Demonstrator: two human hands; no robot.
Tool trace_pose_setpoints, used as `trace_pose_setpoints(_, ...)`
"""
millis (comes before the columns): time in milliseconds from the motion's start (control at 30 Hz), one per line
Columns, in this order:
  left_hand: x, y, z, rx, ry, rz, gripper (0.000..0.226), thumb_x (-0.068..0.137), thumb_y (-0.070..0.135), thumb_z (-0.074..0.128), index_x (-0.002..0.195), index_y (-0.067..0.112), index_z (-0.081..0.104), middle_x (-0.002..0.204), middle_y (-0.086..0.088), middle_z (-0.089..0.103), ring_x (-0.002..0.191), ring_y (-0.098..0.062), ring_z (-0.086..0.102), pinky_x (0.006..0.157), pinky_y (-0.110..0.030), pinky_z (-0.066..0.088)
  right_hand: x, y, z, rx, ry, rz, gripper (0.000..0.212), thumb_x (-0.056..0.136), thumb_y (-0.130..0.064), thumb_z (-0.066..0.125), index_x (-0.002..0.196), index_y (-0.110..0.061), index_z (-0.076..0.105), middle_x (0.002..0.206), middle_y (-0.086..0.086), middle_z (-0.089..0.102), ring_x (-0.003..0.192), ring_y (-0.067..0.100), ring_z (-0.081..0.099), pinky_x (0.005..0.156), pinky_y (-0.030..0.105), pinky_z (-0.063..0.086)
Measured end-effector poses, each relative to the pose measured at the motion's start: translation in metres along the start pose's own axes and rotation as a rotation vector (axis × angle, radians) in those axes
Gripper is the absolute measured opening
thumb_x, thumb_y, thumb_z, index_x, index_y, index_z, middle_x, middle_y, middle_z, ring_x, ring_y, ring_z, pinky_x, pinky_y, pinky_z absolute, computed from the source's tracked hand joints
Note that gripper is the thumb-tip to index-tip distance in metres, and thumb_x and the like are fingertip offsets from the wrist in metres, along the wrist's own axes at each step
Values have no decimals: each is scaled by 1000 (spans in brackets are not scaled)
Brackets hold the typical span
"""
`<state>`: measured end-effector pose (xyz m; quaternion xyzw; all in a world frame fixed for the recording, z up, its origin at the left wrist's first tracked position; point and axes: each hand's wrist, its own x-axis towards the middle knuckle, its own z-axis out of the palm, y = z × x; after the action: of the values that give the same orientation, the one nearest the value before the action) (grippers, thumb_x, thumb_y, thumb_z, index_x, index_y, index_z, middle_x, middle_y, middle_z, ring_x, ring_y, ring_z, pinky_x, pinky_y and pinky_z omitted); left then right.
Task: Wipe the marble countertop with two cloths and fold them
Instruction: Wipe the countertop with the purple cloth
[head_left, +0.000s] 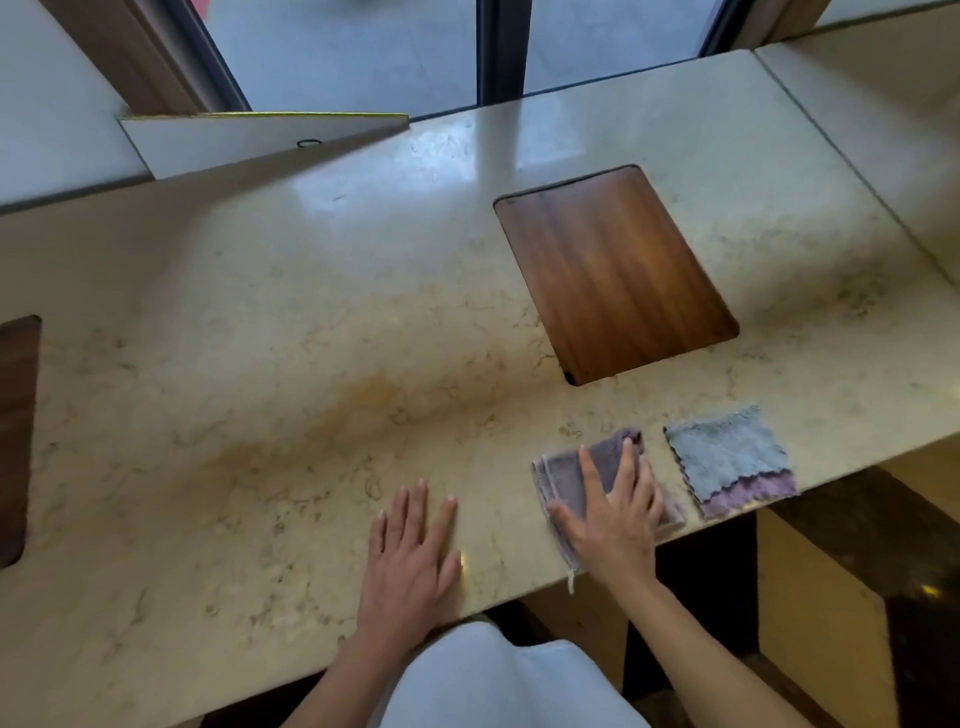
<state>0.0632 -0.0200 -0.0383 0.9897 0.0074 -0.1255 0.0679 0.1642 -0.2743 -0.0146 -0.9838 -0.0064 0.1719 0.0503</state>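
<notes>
Marble, cream and veined, forms the one broad counter (311, 322), with a rectangular wooden inset panel (615, 270) let into it. Two soft, light, limp cloths are counted near the front edge: a folded blue-and-lilac fleecy cloth (730, 460) and, just beside it, a folded purple-grey cloth (566, 475), best pinched at a corner. It is pressed flat under the right hand (615, 512), the grip spread wide; the left hand (410, 545) lies open, holding nothing.

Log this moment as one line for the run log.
stage: folding | right hand: flat on folded purple cloth | left hand: flat on countertop, empty | blue cloth: folded, right of purple
</notes>
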Motion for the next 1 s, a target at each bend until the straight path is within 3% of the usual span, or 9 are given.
trace_pose_setpoints(100,2,2,1,-25,-4,-21,66,95,50,35,157,30,27,168,-9,16,154,-27,11,118,-50,13,-8,-20,4,-19,33,4,84,87,-76,25,156,-29,36,162,28,26,141,50,33,101,59,34)
trace_pose_setpoints(267,2,1,0,-48,-17,-27,66,94,50,37,157,32,26,168,-9,17,154,-28,13,118,-50,13,-5,-13,5,-63,54,-53,74,93,-67,27,154,-28,39,159,26,30,134,50,40,90,55,43)
trace_pose_setpoints(367,2,-3,-1,-35,2,10,66,94,49,37,157,32,26,167,-9,19,153,-28,15,116,-50,17,9,7,2,-117,61,-184,69,95,-66,28,154,-33,38,161,23,28,136,48,37,99,59,38)
trace_pose_setpoints(533,-1,-13,-5,-41,29,48,64,94,45,41,155,30,28,166,-7,24,153,-26,20,117,-50,20,10,-22,10,-78,148,-58,60,98,-47,34,151,-22,46,162,21,30,143,46,35,100,56,38)
trace_pose_setpoints(633,1,-12,-7,-60,21,50,62,94,43,43,153,30,31,165,-7,24,152,-28,23,118,-50,21,4,-43,15,-71,156,-85,57,98,-38,38,148,-14,48,162,21,32,143,44,37,97,55,40)
trace_pose_setpoints(767,-8,-20,-10,-102,38,-37,56,94,37,44,148,25,43,163,-9,31,150,-29,29,118,-51,29,-20,-97,35,-16,220,-336,47,100,-36,50,141,-15,58,158,18,42,140,42,45,92,50,45)
trace_pose_setpoints(867,-24,-41,-9,-108,61,-143,58,92,36,42,147,19,47,162,-9,33,150,-30,29,117,-50,24,-53,-151,58,34,192,-616,45,102,-37,54,144,-20,55,160,11,40,145,36,42,95,47,46)
trace_pose_setpoints(1000,-49,-84,-10,-100,51,-293,59,93,37,38,148,18,45,162,-11,32,151,-31,27,118,-53,25,-26,-144,55,6,215,-946,40,105,-28,47,144,-24,55,159,6,43,140,35,49,96,47,46)
